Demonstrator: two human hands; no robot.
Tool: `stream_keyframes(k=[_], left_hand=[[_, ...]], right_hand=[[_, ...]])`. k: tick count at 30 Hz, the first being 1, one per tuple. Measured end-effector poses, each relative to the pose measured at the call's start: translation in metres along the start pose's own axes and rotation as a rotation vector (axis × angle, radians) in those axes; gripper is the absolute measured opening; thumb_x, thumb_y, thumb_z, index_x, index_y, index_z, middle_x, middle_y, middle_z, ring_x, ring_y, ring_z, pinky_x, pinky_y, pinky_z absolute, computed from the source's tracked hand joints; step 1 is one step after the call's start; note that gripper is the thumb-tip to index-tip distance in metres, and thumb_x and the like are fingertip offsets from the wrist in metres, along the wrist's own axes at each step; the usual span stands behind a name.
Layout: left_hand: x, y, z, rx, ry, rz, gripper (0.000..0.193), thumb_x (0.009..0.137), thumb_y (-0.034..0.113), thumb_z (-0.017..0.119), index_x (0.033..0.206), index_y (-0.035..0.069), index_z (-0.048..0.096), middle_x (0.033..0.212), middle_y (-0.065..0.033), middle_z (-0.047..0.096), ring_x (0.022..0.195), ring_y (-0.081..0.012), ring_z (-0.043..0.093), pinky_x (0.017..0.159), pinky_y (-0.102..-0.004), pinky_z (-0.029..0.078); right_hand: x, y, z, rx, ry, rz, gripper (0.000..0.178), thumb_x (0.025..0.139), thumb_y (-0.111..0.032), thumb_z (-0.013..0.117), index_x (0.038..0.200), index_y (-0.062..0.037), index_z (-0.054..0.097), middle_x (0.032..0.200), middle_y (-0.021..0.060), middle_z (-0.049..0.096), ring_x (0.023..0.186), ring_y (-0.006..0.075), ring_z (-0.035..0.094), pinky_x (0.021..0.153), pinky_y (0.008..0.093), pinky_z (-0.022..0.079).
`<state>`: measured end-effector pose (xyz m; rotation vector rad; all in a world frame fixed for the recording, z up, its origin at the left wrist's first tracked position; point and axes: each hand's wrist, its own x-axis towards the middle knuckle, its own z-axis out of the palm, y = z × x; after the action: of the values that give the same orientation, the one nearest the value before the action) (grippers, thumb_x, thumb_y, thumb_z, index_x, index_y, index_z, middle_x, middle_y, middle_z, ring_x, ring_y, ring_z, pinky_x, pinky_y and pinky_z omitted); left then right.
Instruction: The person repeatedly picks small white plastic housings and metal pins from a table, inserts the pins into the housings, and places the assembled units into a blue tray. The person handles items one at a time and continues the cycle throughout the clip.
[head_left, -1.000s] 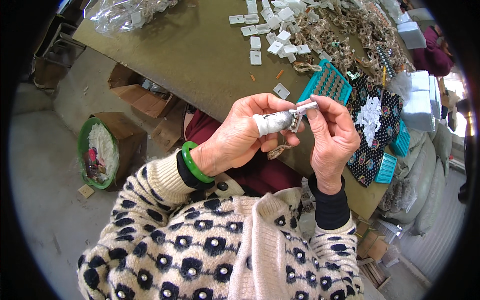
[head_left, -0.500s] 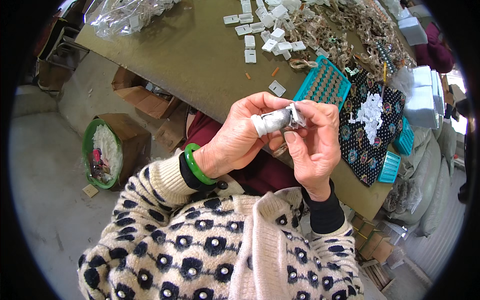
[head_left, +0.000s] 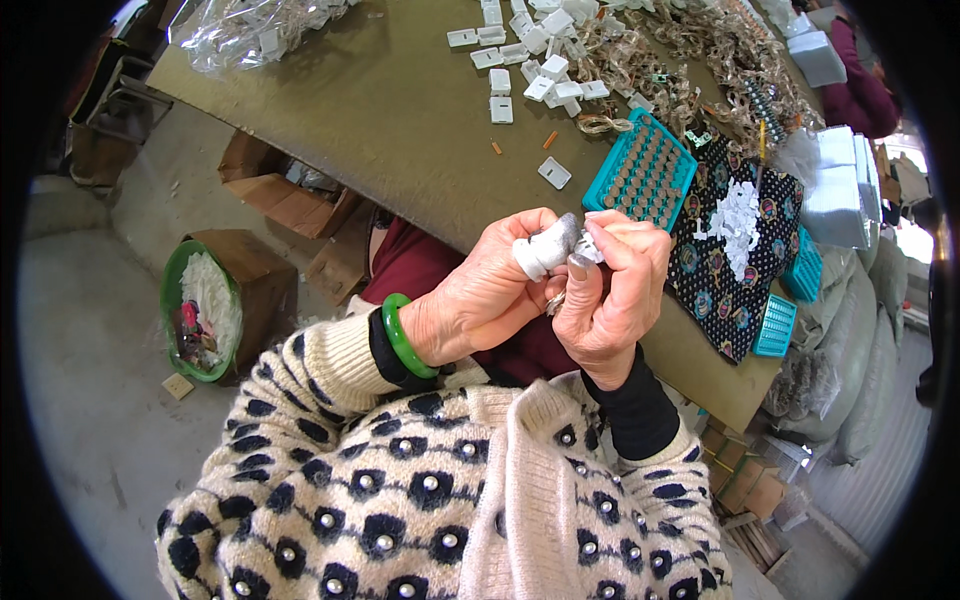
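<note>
In front of my chest my two hands meet fingertip to fingertip. My left hand, with a green bangle at its wrist, is closed; a white wrap with a grey, worn tip covers its thumb. Between the fingertips of both hands sits a small white plastic piece, mostly hidden by them. My right hand pinches it from the other side, its thumb bent inward. Under the fingers a bit of thin clear wire shows.
On the table lie white plastic cases, tangled wires and a teal tray of round coin-like parts. White bits cover a patterned cloth. A green basin and cartons stand on the floor.
My right hand has tilted and curled in, its fingers more closed over the white piece. My left thumb has turned upward. At the far right, another person's sleeve has shifted.
</note>
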<state>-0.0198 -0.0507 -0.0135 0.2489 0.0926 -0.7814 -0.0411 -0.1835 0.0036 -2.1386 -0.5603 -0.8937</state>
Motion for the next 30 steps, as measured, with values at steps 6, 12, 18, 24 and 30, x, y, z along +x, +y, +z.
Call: stream_keyframes(k=[6, 12, 18, 24, 30], left_hand=[[-0.004, 0.003, 0.003, 0.061, 0.08, -0.004, 0.011, 0.091, 0.008, 0.068, 0.086, 0.008, 0.058, 0.077, -0.0004, 0.061, 0.064, -0.0071, 0.057, 0.055, -0.0211, 0.047], [-0.006, 0.004, -0.003, 0.02, -0.046, -0.013, 0.013, 0.089, 0.016, 0.071, 0.092, 0.01, 0.06, 0.082, 0.0037, 0.061, 0.067, -0.0032, 0.055, 0.057, -0.0204, 0.046], [-0.006, 0.003, -0.006, 0.057, 0.091, 0.066, 0.01, 0.091, 0.012, 0.069, 0.088, 0.009, 0.059, 0.075, 0.0, 0.06, 0.059, -0.0067, 0.053, 0.05, -0.0201, 0.041], [-0.009, 0.017, -0.01, 0.232, -0.023, 0.042, 0.017, 0.091, 0.016, 0.069, 0.1, 0.008, 0.057, 0.095, -0.0064, 0.066, 0.079, -0.0138, 0.066, 0.049, -0.0213, 0.051], [-0.006, 0.031, -0.003, 0.241, -0.084, 0.172, 0.023, 0.089, 0.008, 0.068, 0.108, 0.006, 0.055, 0.116, -0.0167, 0.057, 0.109, -0.0354, 0.064, 0.063, -0.0344, 0.065]], right_hand=[[0.003, -0.009, -0.001, 0.155, -0.062, 0.221, 0.02, 0.088, -0.004, 0.065, 0.104, 0.0059, 0.058, 0.09, 0.0154, 0.055, 0.079, 0.0297, 0.053, 0.073, 0.0415, 0.051], [0.006, -0.006, 0.006, 0.001, 0.003, 0.014, 0.02, 0.086, -0.004, 0.068, 0.101, 0.0054, 0.058, 0.088, 0.0153, 0.056, 0.078, 0.0303, 0.055, 0.071, 0.041, 0.05], [0.005, -0.01, 0.009, -0.112, -0.021, 0.003, 0.021, 0.085, -0.002, 0.069, 0.102, 0.0065, 0.06, 0.088, 0.0171, 0.057, 0.077, 0.0338, 0.057, 0.067, 0.0413, 0.05], [-0.003, -0.016, -0.009, -0.071, -0.171, 0.083, 0.038, 0.083, -0.004, 0.069, 0.119, 0.006, 0.06, 0.113, 0.0202, 0.055, 0.092, 0.034, 0.058, 0.08, 0.0412, 0.049], [-0.005, 0.014, -0.077, -0.31, -0.178, 0.281, 0.025, 0.085, -0.001, 0.066, 0.11, -0.0007, 0.065, 0.103, 0.0148, 0.059, 0.089, 0.028, 0.061, 0.078, 0.0359, 0.051]])
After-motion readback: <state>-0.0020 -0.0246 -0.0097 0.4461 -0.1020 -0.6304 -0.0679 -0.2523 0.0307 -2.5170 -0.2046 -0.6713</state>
